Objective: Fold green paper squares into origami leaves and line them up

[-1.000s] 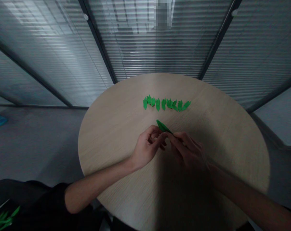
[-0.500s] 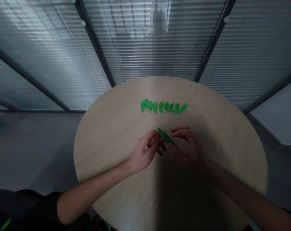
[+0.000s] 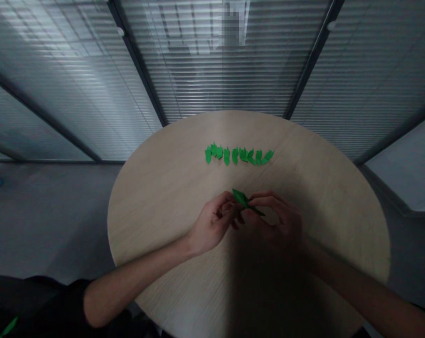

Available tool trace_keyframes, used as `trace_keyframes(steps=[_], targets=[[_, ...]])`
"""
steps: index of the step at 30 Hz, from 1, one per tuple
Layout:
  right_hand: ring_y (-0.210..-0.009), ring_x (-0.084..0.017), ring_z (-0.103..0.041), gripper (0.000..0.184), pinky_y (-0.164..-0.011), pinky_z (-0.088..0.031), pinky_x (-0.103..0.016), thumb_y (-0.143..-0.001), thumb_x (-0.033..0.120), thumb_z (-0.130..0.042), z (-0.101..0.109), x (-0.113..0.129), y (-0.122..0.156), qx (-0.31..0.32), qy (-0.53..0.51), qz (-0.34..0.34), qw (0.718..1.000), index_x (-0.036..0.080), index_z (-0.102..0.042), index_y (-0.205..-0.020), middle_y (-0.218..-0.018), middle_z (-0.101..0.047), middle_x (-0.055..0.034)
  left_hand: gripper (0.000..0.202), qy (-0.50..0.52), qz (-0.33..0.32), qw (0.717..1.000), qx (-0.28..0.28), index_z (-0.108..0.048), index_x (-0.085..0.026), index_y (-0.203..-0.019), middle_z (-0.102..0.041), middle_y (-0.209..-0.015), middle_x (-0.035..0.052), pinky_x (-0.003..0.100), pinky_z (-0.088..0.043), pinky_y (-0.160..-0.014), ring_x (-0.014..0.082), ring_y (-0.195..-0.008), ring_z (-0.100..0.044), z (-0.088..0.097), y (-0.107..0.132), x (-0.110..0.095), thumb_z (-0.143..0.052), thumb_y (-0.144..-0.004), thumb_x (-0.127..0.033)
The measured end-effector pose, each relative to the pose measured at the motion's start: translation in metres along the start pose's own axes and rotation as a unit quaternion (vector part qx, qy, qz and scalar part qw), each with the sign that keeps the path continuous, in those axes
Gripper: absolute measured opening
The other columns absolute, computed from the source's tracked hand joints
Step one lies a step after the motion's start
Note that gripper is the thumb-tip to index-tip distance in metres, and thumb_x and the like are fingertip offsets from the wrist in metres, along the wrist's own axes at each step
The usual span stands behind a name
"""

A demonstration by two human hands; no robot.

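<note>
A green folded paper piece is held just above the round wooden table, at its middle. My left hand pinches its left end with curled fingers. My right hand grips its right part, thumb and forefinger closed over it. Beyond my hands, a row of several small green folded paper pieces lies on the table.
Glass walls with horizontal blinds stand right behind the table's far edge. Grey floor spreads to the left. Some green paper bits show at the bottom left corner, near my dark clothing.
My right fingers, spread apart half a second ago, have closed onto the green piece. The piece has tilted flatter and shifted slightly right. My left hand has barely moved.
</note>
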State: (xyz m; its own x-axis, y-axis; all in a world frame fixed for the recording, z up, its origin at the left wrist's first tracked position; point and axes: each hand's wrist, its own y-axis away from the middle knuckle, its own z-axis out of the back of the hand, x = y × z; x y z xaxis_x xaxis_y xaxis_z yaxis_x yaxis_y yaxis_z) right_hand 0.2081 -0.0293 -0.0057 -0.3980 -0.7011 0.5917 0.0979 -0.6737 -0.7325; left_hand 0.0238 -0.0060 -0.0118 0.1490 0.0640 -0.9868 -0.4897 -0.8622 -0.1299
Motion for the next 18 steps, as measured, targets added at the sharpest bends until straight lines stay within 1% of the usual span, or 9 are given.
trace_keyframes(steps=[5, 10, 18], targets=[[-0.083, -0.015, -0.076, 0.014, -0.074, -0.063, -0.024, -0.09, 0.011, -0.073, 0.0004, 0.0013, 0.0002, -0.008, 0.005, 0.0, 1.0, 0.021, -0.073, -0.099, -0.095, -0.077, -0.0045, 0.028, -0.001, 0.004, 1.0, -0.007, -0.062, -0.014, -0.098, -0.066, -0.076, 0.0027, 0.022, -0.057, -0.058, 0.0121, -0.064, -0.065, -0.001, -0.0002, -0.0019, -0.064, -0.101, -0.043], [-0.082, -0.015, -0.077, 0.011, -0.076, -0.064, -0.023, -0.09, 0.01, -0.074, 0.0012, 0.0013, -0.0002, -0.019, 0.021, 0.017, 0.999, 0.02, -0.075, -0.095, -0.094, -0.079, -0.0055, 0.025, 0.012, -0.002, 1.0, -0.009, -0.061, -0.014, -0.099, -0.065, -0.074, 0.0015, 0.02, -0.056, -0.057, 0.0107, -0.063, -0.064, -0.002, -0.0007, -0.0024, -0.064, -0.1, -0.039], [-0.081, -0.015, -0.078, 0.01, -0.075, -0.064, -0.024, -0.089, 0.013, -0.076, 0.0012, 0.0029, 0.0011, -0.03, 0.026, -0.012, 0.999, 0.021, -0.073, -0.094, -0.093, -0.08, -0.004, 0.025, -0.001, -0.013, 1.0, -0.015, -0.061, -0.015, -0.098, -0.066, -0.074, 0.0015, 0.019, -0.056, -0.056, 0.0103, -0.062, -0.064, -0.0024, -0.0005, -0.0027, -0.063, -0.101, -0.039]])
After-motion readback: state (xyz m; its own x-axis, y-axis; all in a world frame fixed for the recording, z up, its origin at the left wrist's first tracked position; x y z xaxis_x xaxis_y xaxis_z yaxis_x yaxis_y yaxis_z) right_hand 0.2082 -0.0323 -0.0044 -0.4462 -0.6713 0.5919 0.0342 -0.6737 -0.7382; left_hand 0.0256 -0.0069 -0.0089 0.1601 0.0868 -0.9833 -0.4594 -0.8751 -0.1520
